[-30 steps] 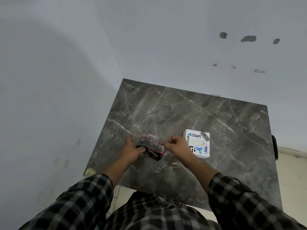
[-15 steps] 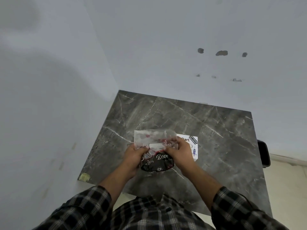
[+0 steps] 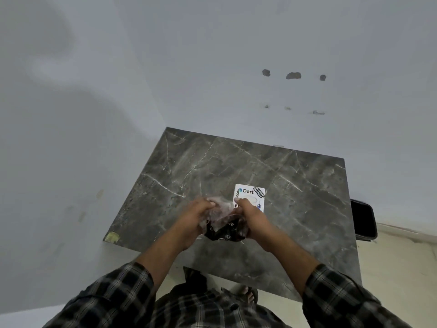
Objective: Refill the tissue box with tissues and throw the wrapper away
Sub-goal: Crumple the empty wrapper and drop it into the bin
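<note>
Wrapper [image 3: 223, 223] bunched between my left hand [image 3: 194, 217] and right hand [image 3: 251, 215], both curled tight on crumpled plastic, held over table [image 3: 307, 197] just on my side of tissue box [image 3: 250, 196]. Half second ago same wrapper was spread flat, "Dove" legible; now scrunched, lettering unreadable. Looks empty, so I judge refill done, binning next. Box: white, touching right-hand fingertips in view, reads "Dart", partial "ode>", slanted black sticker too small to read. Dark bin-like container [image 3: 363, 220] on floor beyond table's right edge.
</note>
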